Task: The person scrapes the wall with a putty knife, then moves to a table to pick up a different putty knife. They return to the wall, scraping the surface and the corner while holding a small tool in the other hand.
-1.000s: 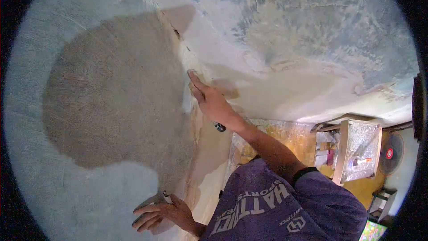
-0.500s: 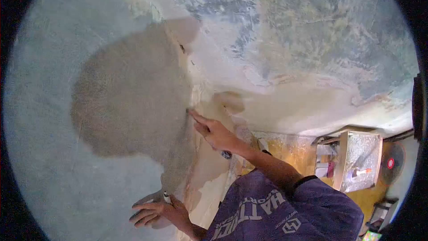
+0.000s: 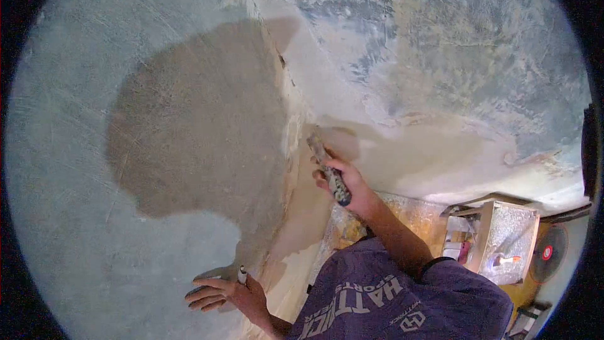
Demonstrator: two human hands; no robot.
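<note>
My right hand (image 3: 345,179) is closed around the plaster-spattered handle of a putty knife (image 3: 337,184). Its narrow blade points up and left, close to the cracked corner seam (image 3: 293,127) between two plastered wall faces. Lower on the left, my left hand (image 3: 229,294) rests against the grey-blue wall (image 3: 157,264) with its fingers stretched out. Between its thumb and palm sits a slim white tool (image 3: 242,274) with a dark end; its kind does not show.
A foil-lined wooden box (image 3: 509,239) stands at lower right, beside a round fan (image 3: 548,253) with a red centre. Patchy plaster covers the right wall (image 3: 453,38). A small dark hole (image 3: 282,61) marks the seam higher up. My shadow falls across the left wall.
My right hand has drawn the putty knife right, away from the seam, and turned so its handle and blade show. The left hand stays nearly in place. The view has shifted slightly.
</note>
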